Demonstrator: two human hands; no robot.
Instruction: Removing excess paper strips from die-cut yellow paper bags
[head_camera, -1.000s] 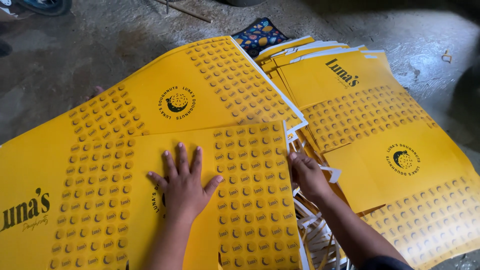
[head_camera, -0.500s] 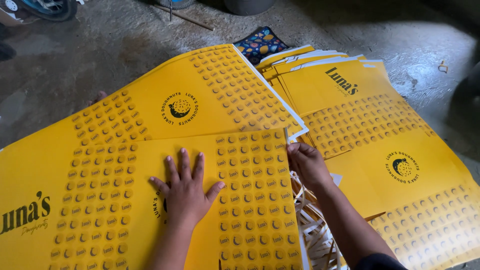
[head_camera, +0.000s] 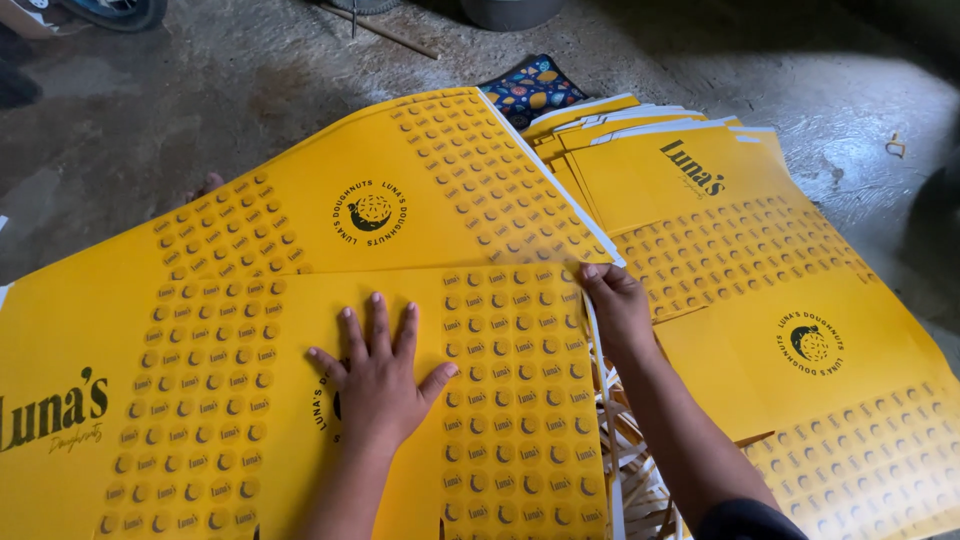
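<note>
A large yellow printed cardboard sheet (head_camera: 300, 260) with a round black emblem and rows of small dots lies across my lap area. Its near flap (head_camera: 500, 400) is folded over toward me. My left hand (head_camera: 375, 375) lies flat on that flap with fingers spread, pressing it down. My right hand (head_camera: 615, 305) pinches the flap's upper right corner at the sheet's edge. Both forearms reach in from the bottom of the view.
A fanned stack of matching yellow sheets (head_camera: 760, 290) lies to the right on the grey concrete floor (head_camera: 200, 110). A dark patterned cloth (head_camera: 530, 88) peeks out behind the stack. Pale strips of offcut (head_camera: 640, 470) lie between the sheets.
The flap lies flatter. My right hand has slid up along the edge to the flap's top corner. My left hand stays pressed in about the same spot.
</note>
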